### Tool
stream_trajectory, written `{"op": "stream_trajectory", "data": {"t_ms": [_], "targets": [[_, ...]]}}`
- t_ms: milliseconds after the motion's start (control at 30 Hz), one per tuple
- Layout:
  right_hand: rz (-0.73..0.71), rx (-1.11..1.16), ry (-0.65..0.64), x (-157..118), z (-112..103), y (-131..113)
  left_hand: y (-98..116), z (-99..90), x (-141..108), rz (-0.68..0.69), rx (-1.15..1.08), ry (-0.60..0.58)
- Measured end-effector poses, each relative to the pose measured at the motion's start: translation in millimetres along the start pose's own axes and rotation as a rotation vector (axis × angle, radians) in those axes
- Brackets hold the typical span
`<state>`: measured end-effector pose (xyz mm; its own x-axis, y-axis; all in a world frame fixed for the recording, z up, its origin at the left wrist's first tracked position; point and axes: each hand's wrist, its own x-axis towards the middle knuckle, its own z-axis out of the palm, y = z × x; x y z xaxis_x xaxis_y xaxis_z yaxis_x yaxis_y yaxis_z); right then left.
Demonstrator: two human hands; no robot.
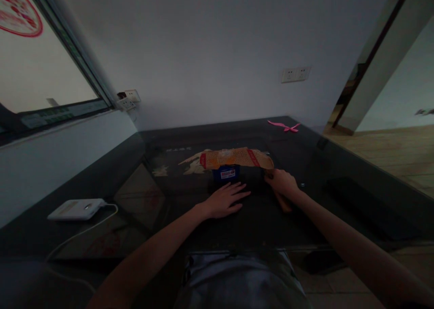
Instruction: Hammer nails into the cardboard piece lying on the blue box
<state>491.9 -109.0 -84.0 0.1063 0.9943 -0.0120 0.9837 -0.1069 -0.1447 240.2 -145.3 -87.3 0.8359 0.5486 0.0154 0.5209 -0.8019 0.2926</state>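
Observation:
My left hand (226, 200) lies on the dark glossy table with its fingers spread, just in front of a small blue box (225, 173) with a white label. Across the top of the blue box rests a curved tan strip (237, 157) with red bands, which looks like cardboard. Under the right end of that strip, my right hand (283, 182) is closed around a brown, wooden-looking handle (283, 203). The far end of the handle is hidden by my fingers and the strip.
On the table (190, 230) are a white device (77, 209) with a cable at the left, a pink ribbon (286, 127) at the back right and a flat black object (371, 207) at the right. A wall with sockets (296, 74) stands behind.

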Motion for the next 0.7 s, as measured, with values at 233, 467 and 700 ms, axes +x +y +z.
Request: {"op": "stream_trajectory", "data": {"t_ms": [233, 467, 700], "targets": [[-0.020, 0.015, -0.013, -1, -2, 1, -16, -12.3, -12, -0.117, -0.185, 0.211], [-0.032, 0.000, -0.020, -2, -5, 1, -30, -14.9, -18, -0.068, -0.197, 0.262], [-0.029, 0.022, -0.012, 1, -1, 4, -23, -9.7, -15, -0.025, -0.101, 0.187]]}}
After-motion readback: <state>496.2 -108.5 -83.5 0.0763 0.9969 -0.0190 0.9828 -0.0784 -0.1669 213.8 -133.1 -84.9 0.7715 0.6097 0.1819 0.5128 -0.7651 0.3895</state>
